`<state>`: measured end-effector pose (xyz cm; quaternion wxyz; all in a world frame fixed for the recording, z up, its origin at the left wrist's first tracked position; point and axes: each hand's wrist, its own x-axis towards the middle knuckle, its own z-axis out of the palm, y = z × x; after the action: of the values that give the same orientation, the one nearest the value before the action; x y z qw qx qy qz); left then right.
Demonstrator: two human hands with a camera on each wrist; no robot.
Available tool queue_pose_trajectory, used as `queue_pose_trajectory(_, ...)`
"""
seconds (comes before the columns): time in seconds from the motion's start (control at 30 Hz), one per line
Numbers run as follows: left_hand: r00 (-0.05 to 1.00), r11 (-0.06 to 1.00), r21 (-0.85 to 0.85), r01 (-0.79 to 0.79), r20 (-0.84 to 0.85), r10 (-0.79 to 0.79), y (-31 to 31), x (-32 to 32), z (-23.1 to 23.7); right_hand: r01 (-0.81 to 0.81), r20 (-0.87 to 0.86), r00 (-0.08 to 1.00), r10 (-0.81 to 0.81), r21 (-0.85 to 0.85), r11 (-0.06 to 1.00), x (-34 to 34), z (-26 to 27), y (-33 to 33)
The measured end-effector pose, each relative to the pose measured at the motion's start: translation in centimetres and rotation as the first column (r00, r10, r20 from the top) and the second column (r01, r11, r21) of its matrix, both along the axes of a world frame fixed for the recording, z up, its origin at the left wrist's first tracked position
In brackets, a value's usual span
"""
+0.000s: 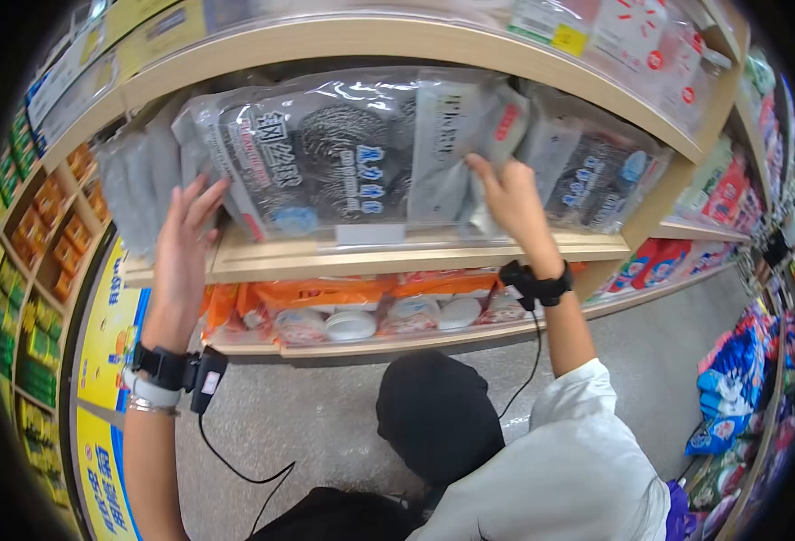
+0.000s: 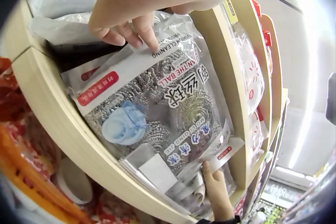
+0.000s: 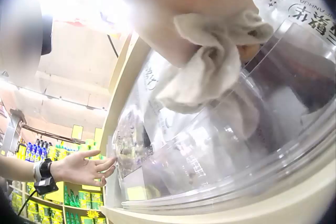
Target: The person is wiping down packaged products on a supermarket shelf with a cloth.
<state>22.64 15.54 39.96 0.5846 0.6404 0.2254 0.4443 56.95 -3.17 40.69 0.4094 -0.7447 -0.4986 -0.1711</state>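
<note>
Left hand (image 1: 184,242): fingers loosely extended, tips touching the left edge of the scourer pack.
Right hand (image 1: 513,198): fingers curled round a bunched cloth, at the right end of the same pack.
Cloth (image 3: 205,69): pale, folded, hanging from the right hand in front of the clear guard (image 3: 210,155).
Scourer pack (image 1: 348,162): clear wrapping with dark metal coils inside, standing on the wooden shelf (image 1: 280,261), between the two hands.
Second pack (image 1: 587,185): similar, to the right of the right hand.
Grey bags (image 1: 136,180): left of the left hand, on the same shelf.
Lower shelf (image 1: 388,344): orange packs (image 1: 316,293) with white bowls (image 1: 351,325).
</note>
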Motion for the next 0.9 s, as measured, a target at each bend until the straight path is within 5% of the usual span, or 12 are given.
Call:
queue_pose_trajectory(0.23,0.975,0.976,0.219,0.009,-0.216,0.040,-0.7,-0.4,0.5,0.102,0.150,0.975,-0.165,0.357,0.929,-2.7,0.2,0.5)
queue_pose_trajectory(0.37,0.959,0.918,0.393,-0.044,-0.241,0.149,-2.0,1.0,1.5,0.009,0.307,0.936,-0.170,0.463,0.886,-3.2,0.1,2.2)
queue_pose_trajectory(0.43,0.922,0.762,0.642,-0.088,-0.237,0.306,1.1,1.8,-0.6,-0.067,0.372,0.917,-0.147,0.506,0.860,-2.8,0.1,3.2)
queue_pose_trajectory(0.53,0.933,0.787,0.612,-0.071,-0.238,0.269,1.5,3.5,-0.9,0.021,0.399,0.891,-0.215,0.437,0.899,-4.0,0.6,3.5)
queue_pose_trajectory(0.63,0.925,0.813,0.572,-0.113,-0.238,0.296,2.1,3.9,-0.6,0.130,0.309,0.935,-0.173,0.153,0.980,-4.7,0.4,3.4)
queue_pose_trajectory(0.8,0.865,0.514,0.735,-0.441,0.198,0.460,-2.0,4.0,-3.5,-0.131,0.531,0.846,0.043,0.129,0.983,-3.5,0.6,2.7)
queue_pose_trajectory(0.9,0.957,0.526,0.808,-0.265,0.155,0.243,-3.4,5.8,-5.6,-0.336,0.647,0.753,0.119,0.222,0.915,-5.5,1.0,3.1)
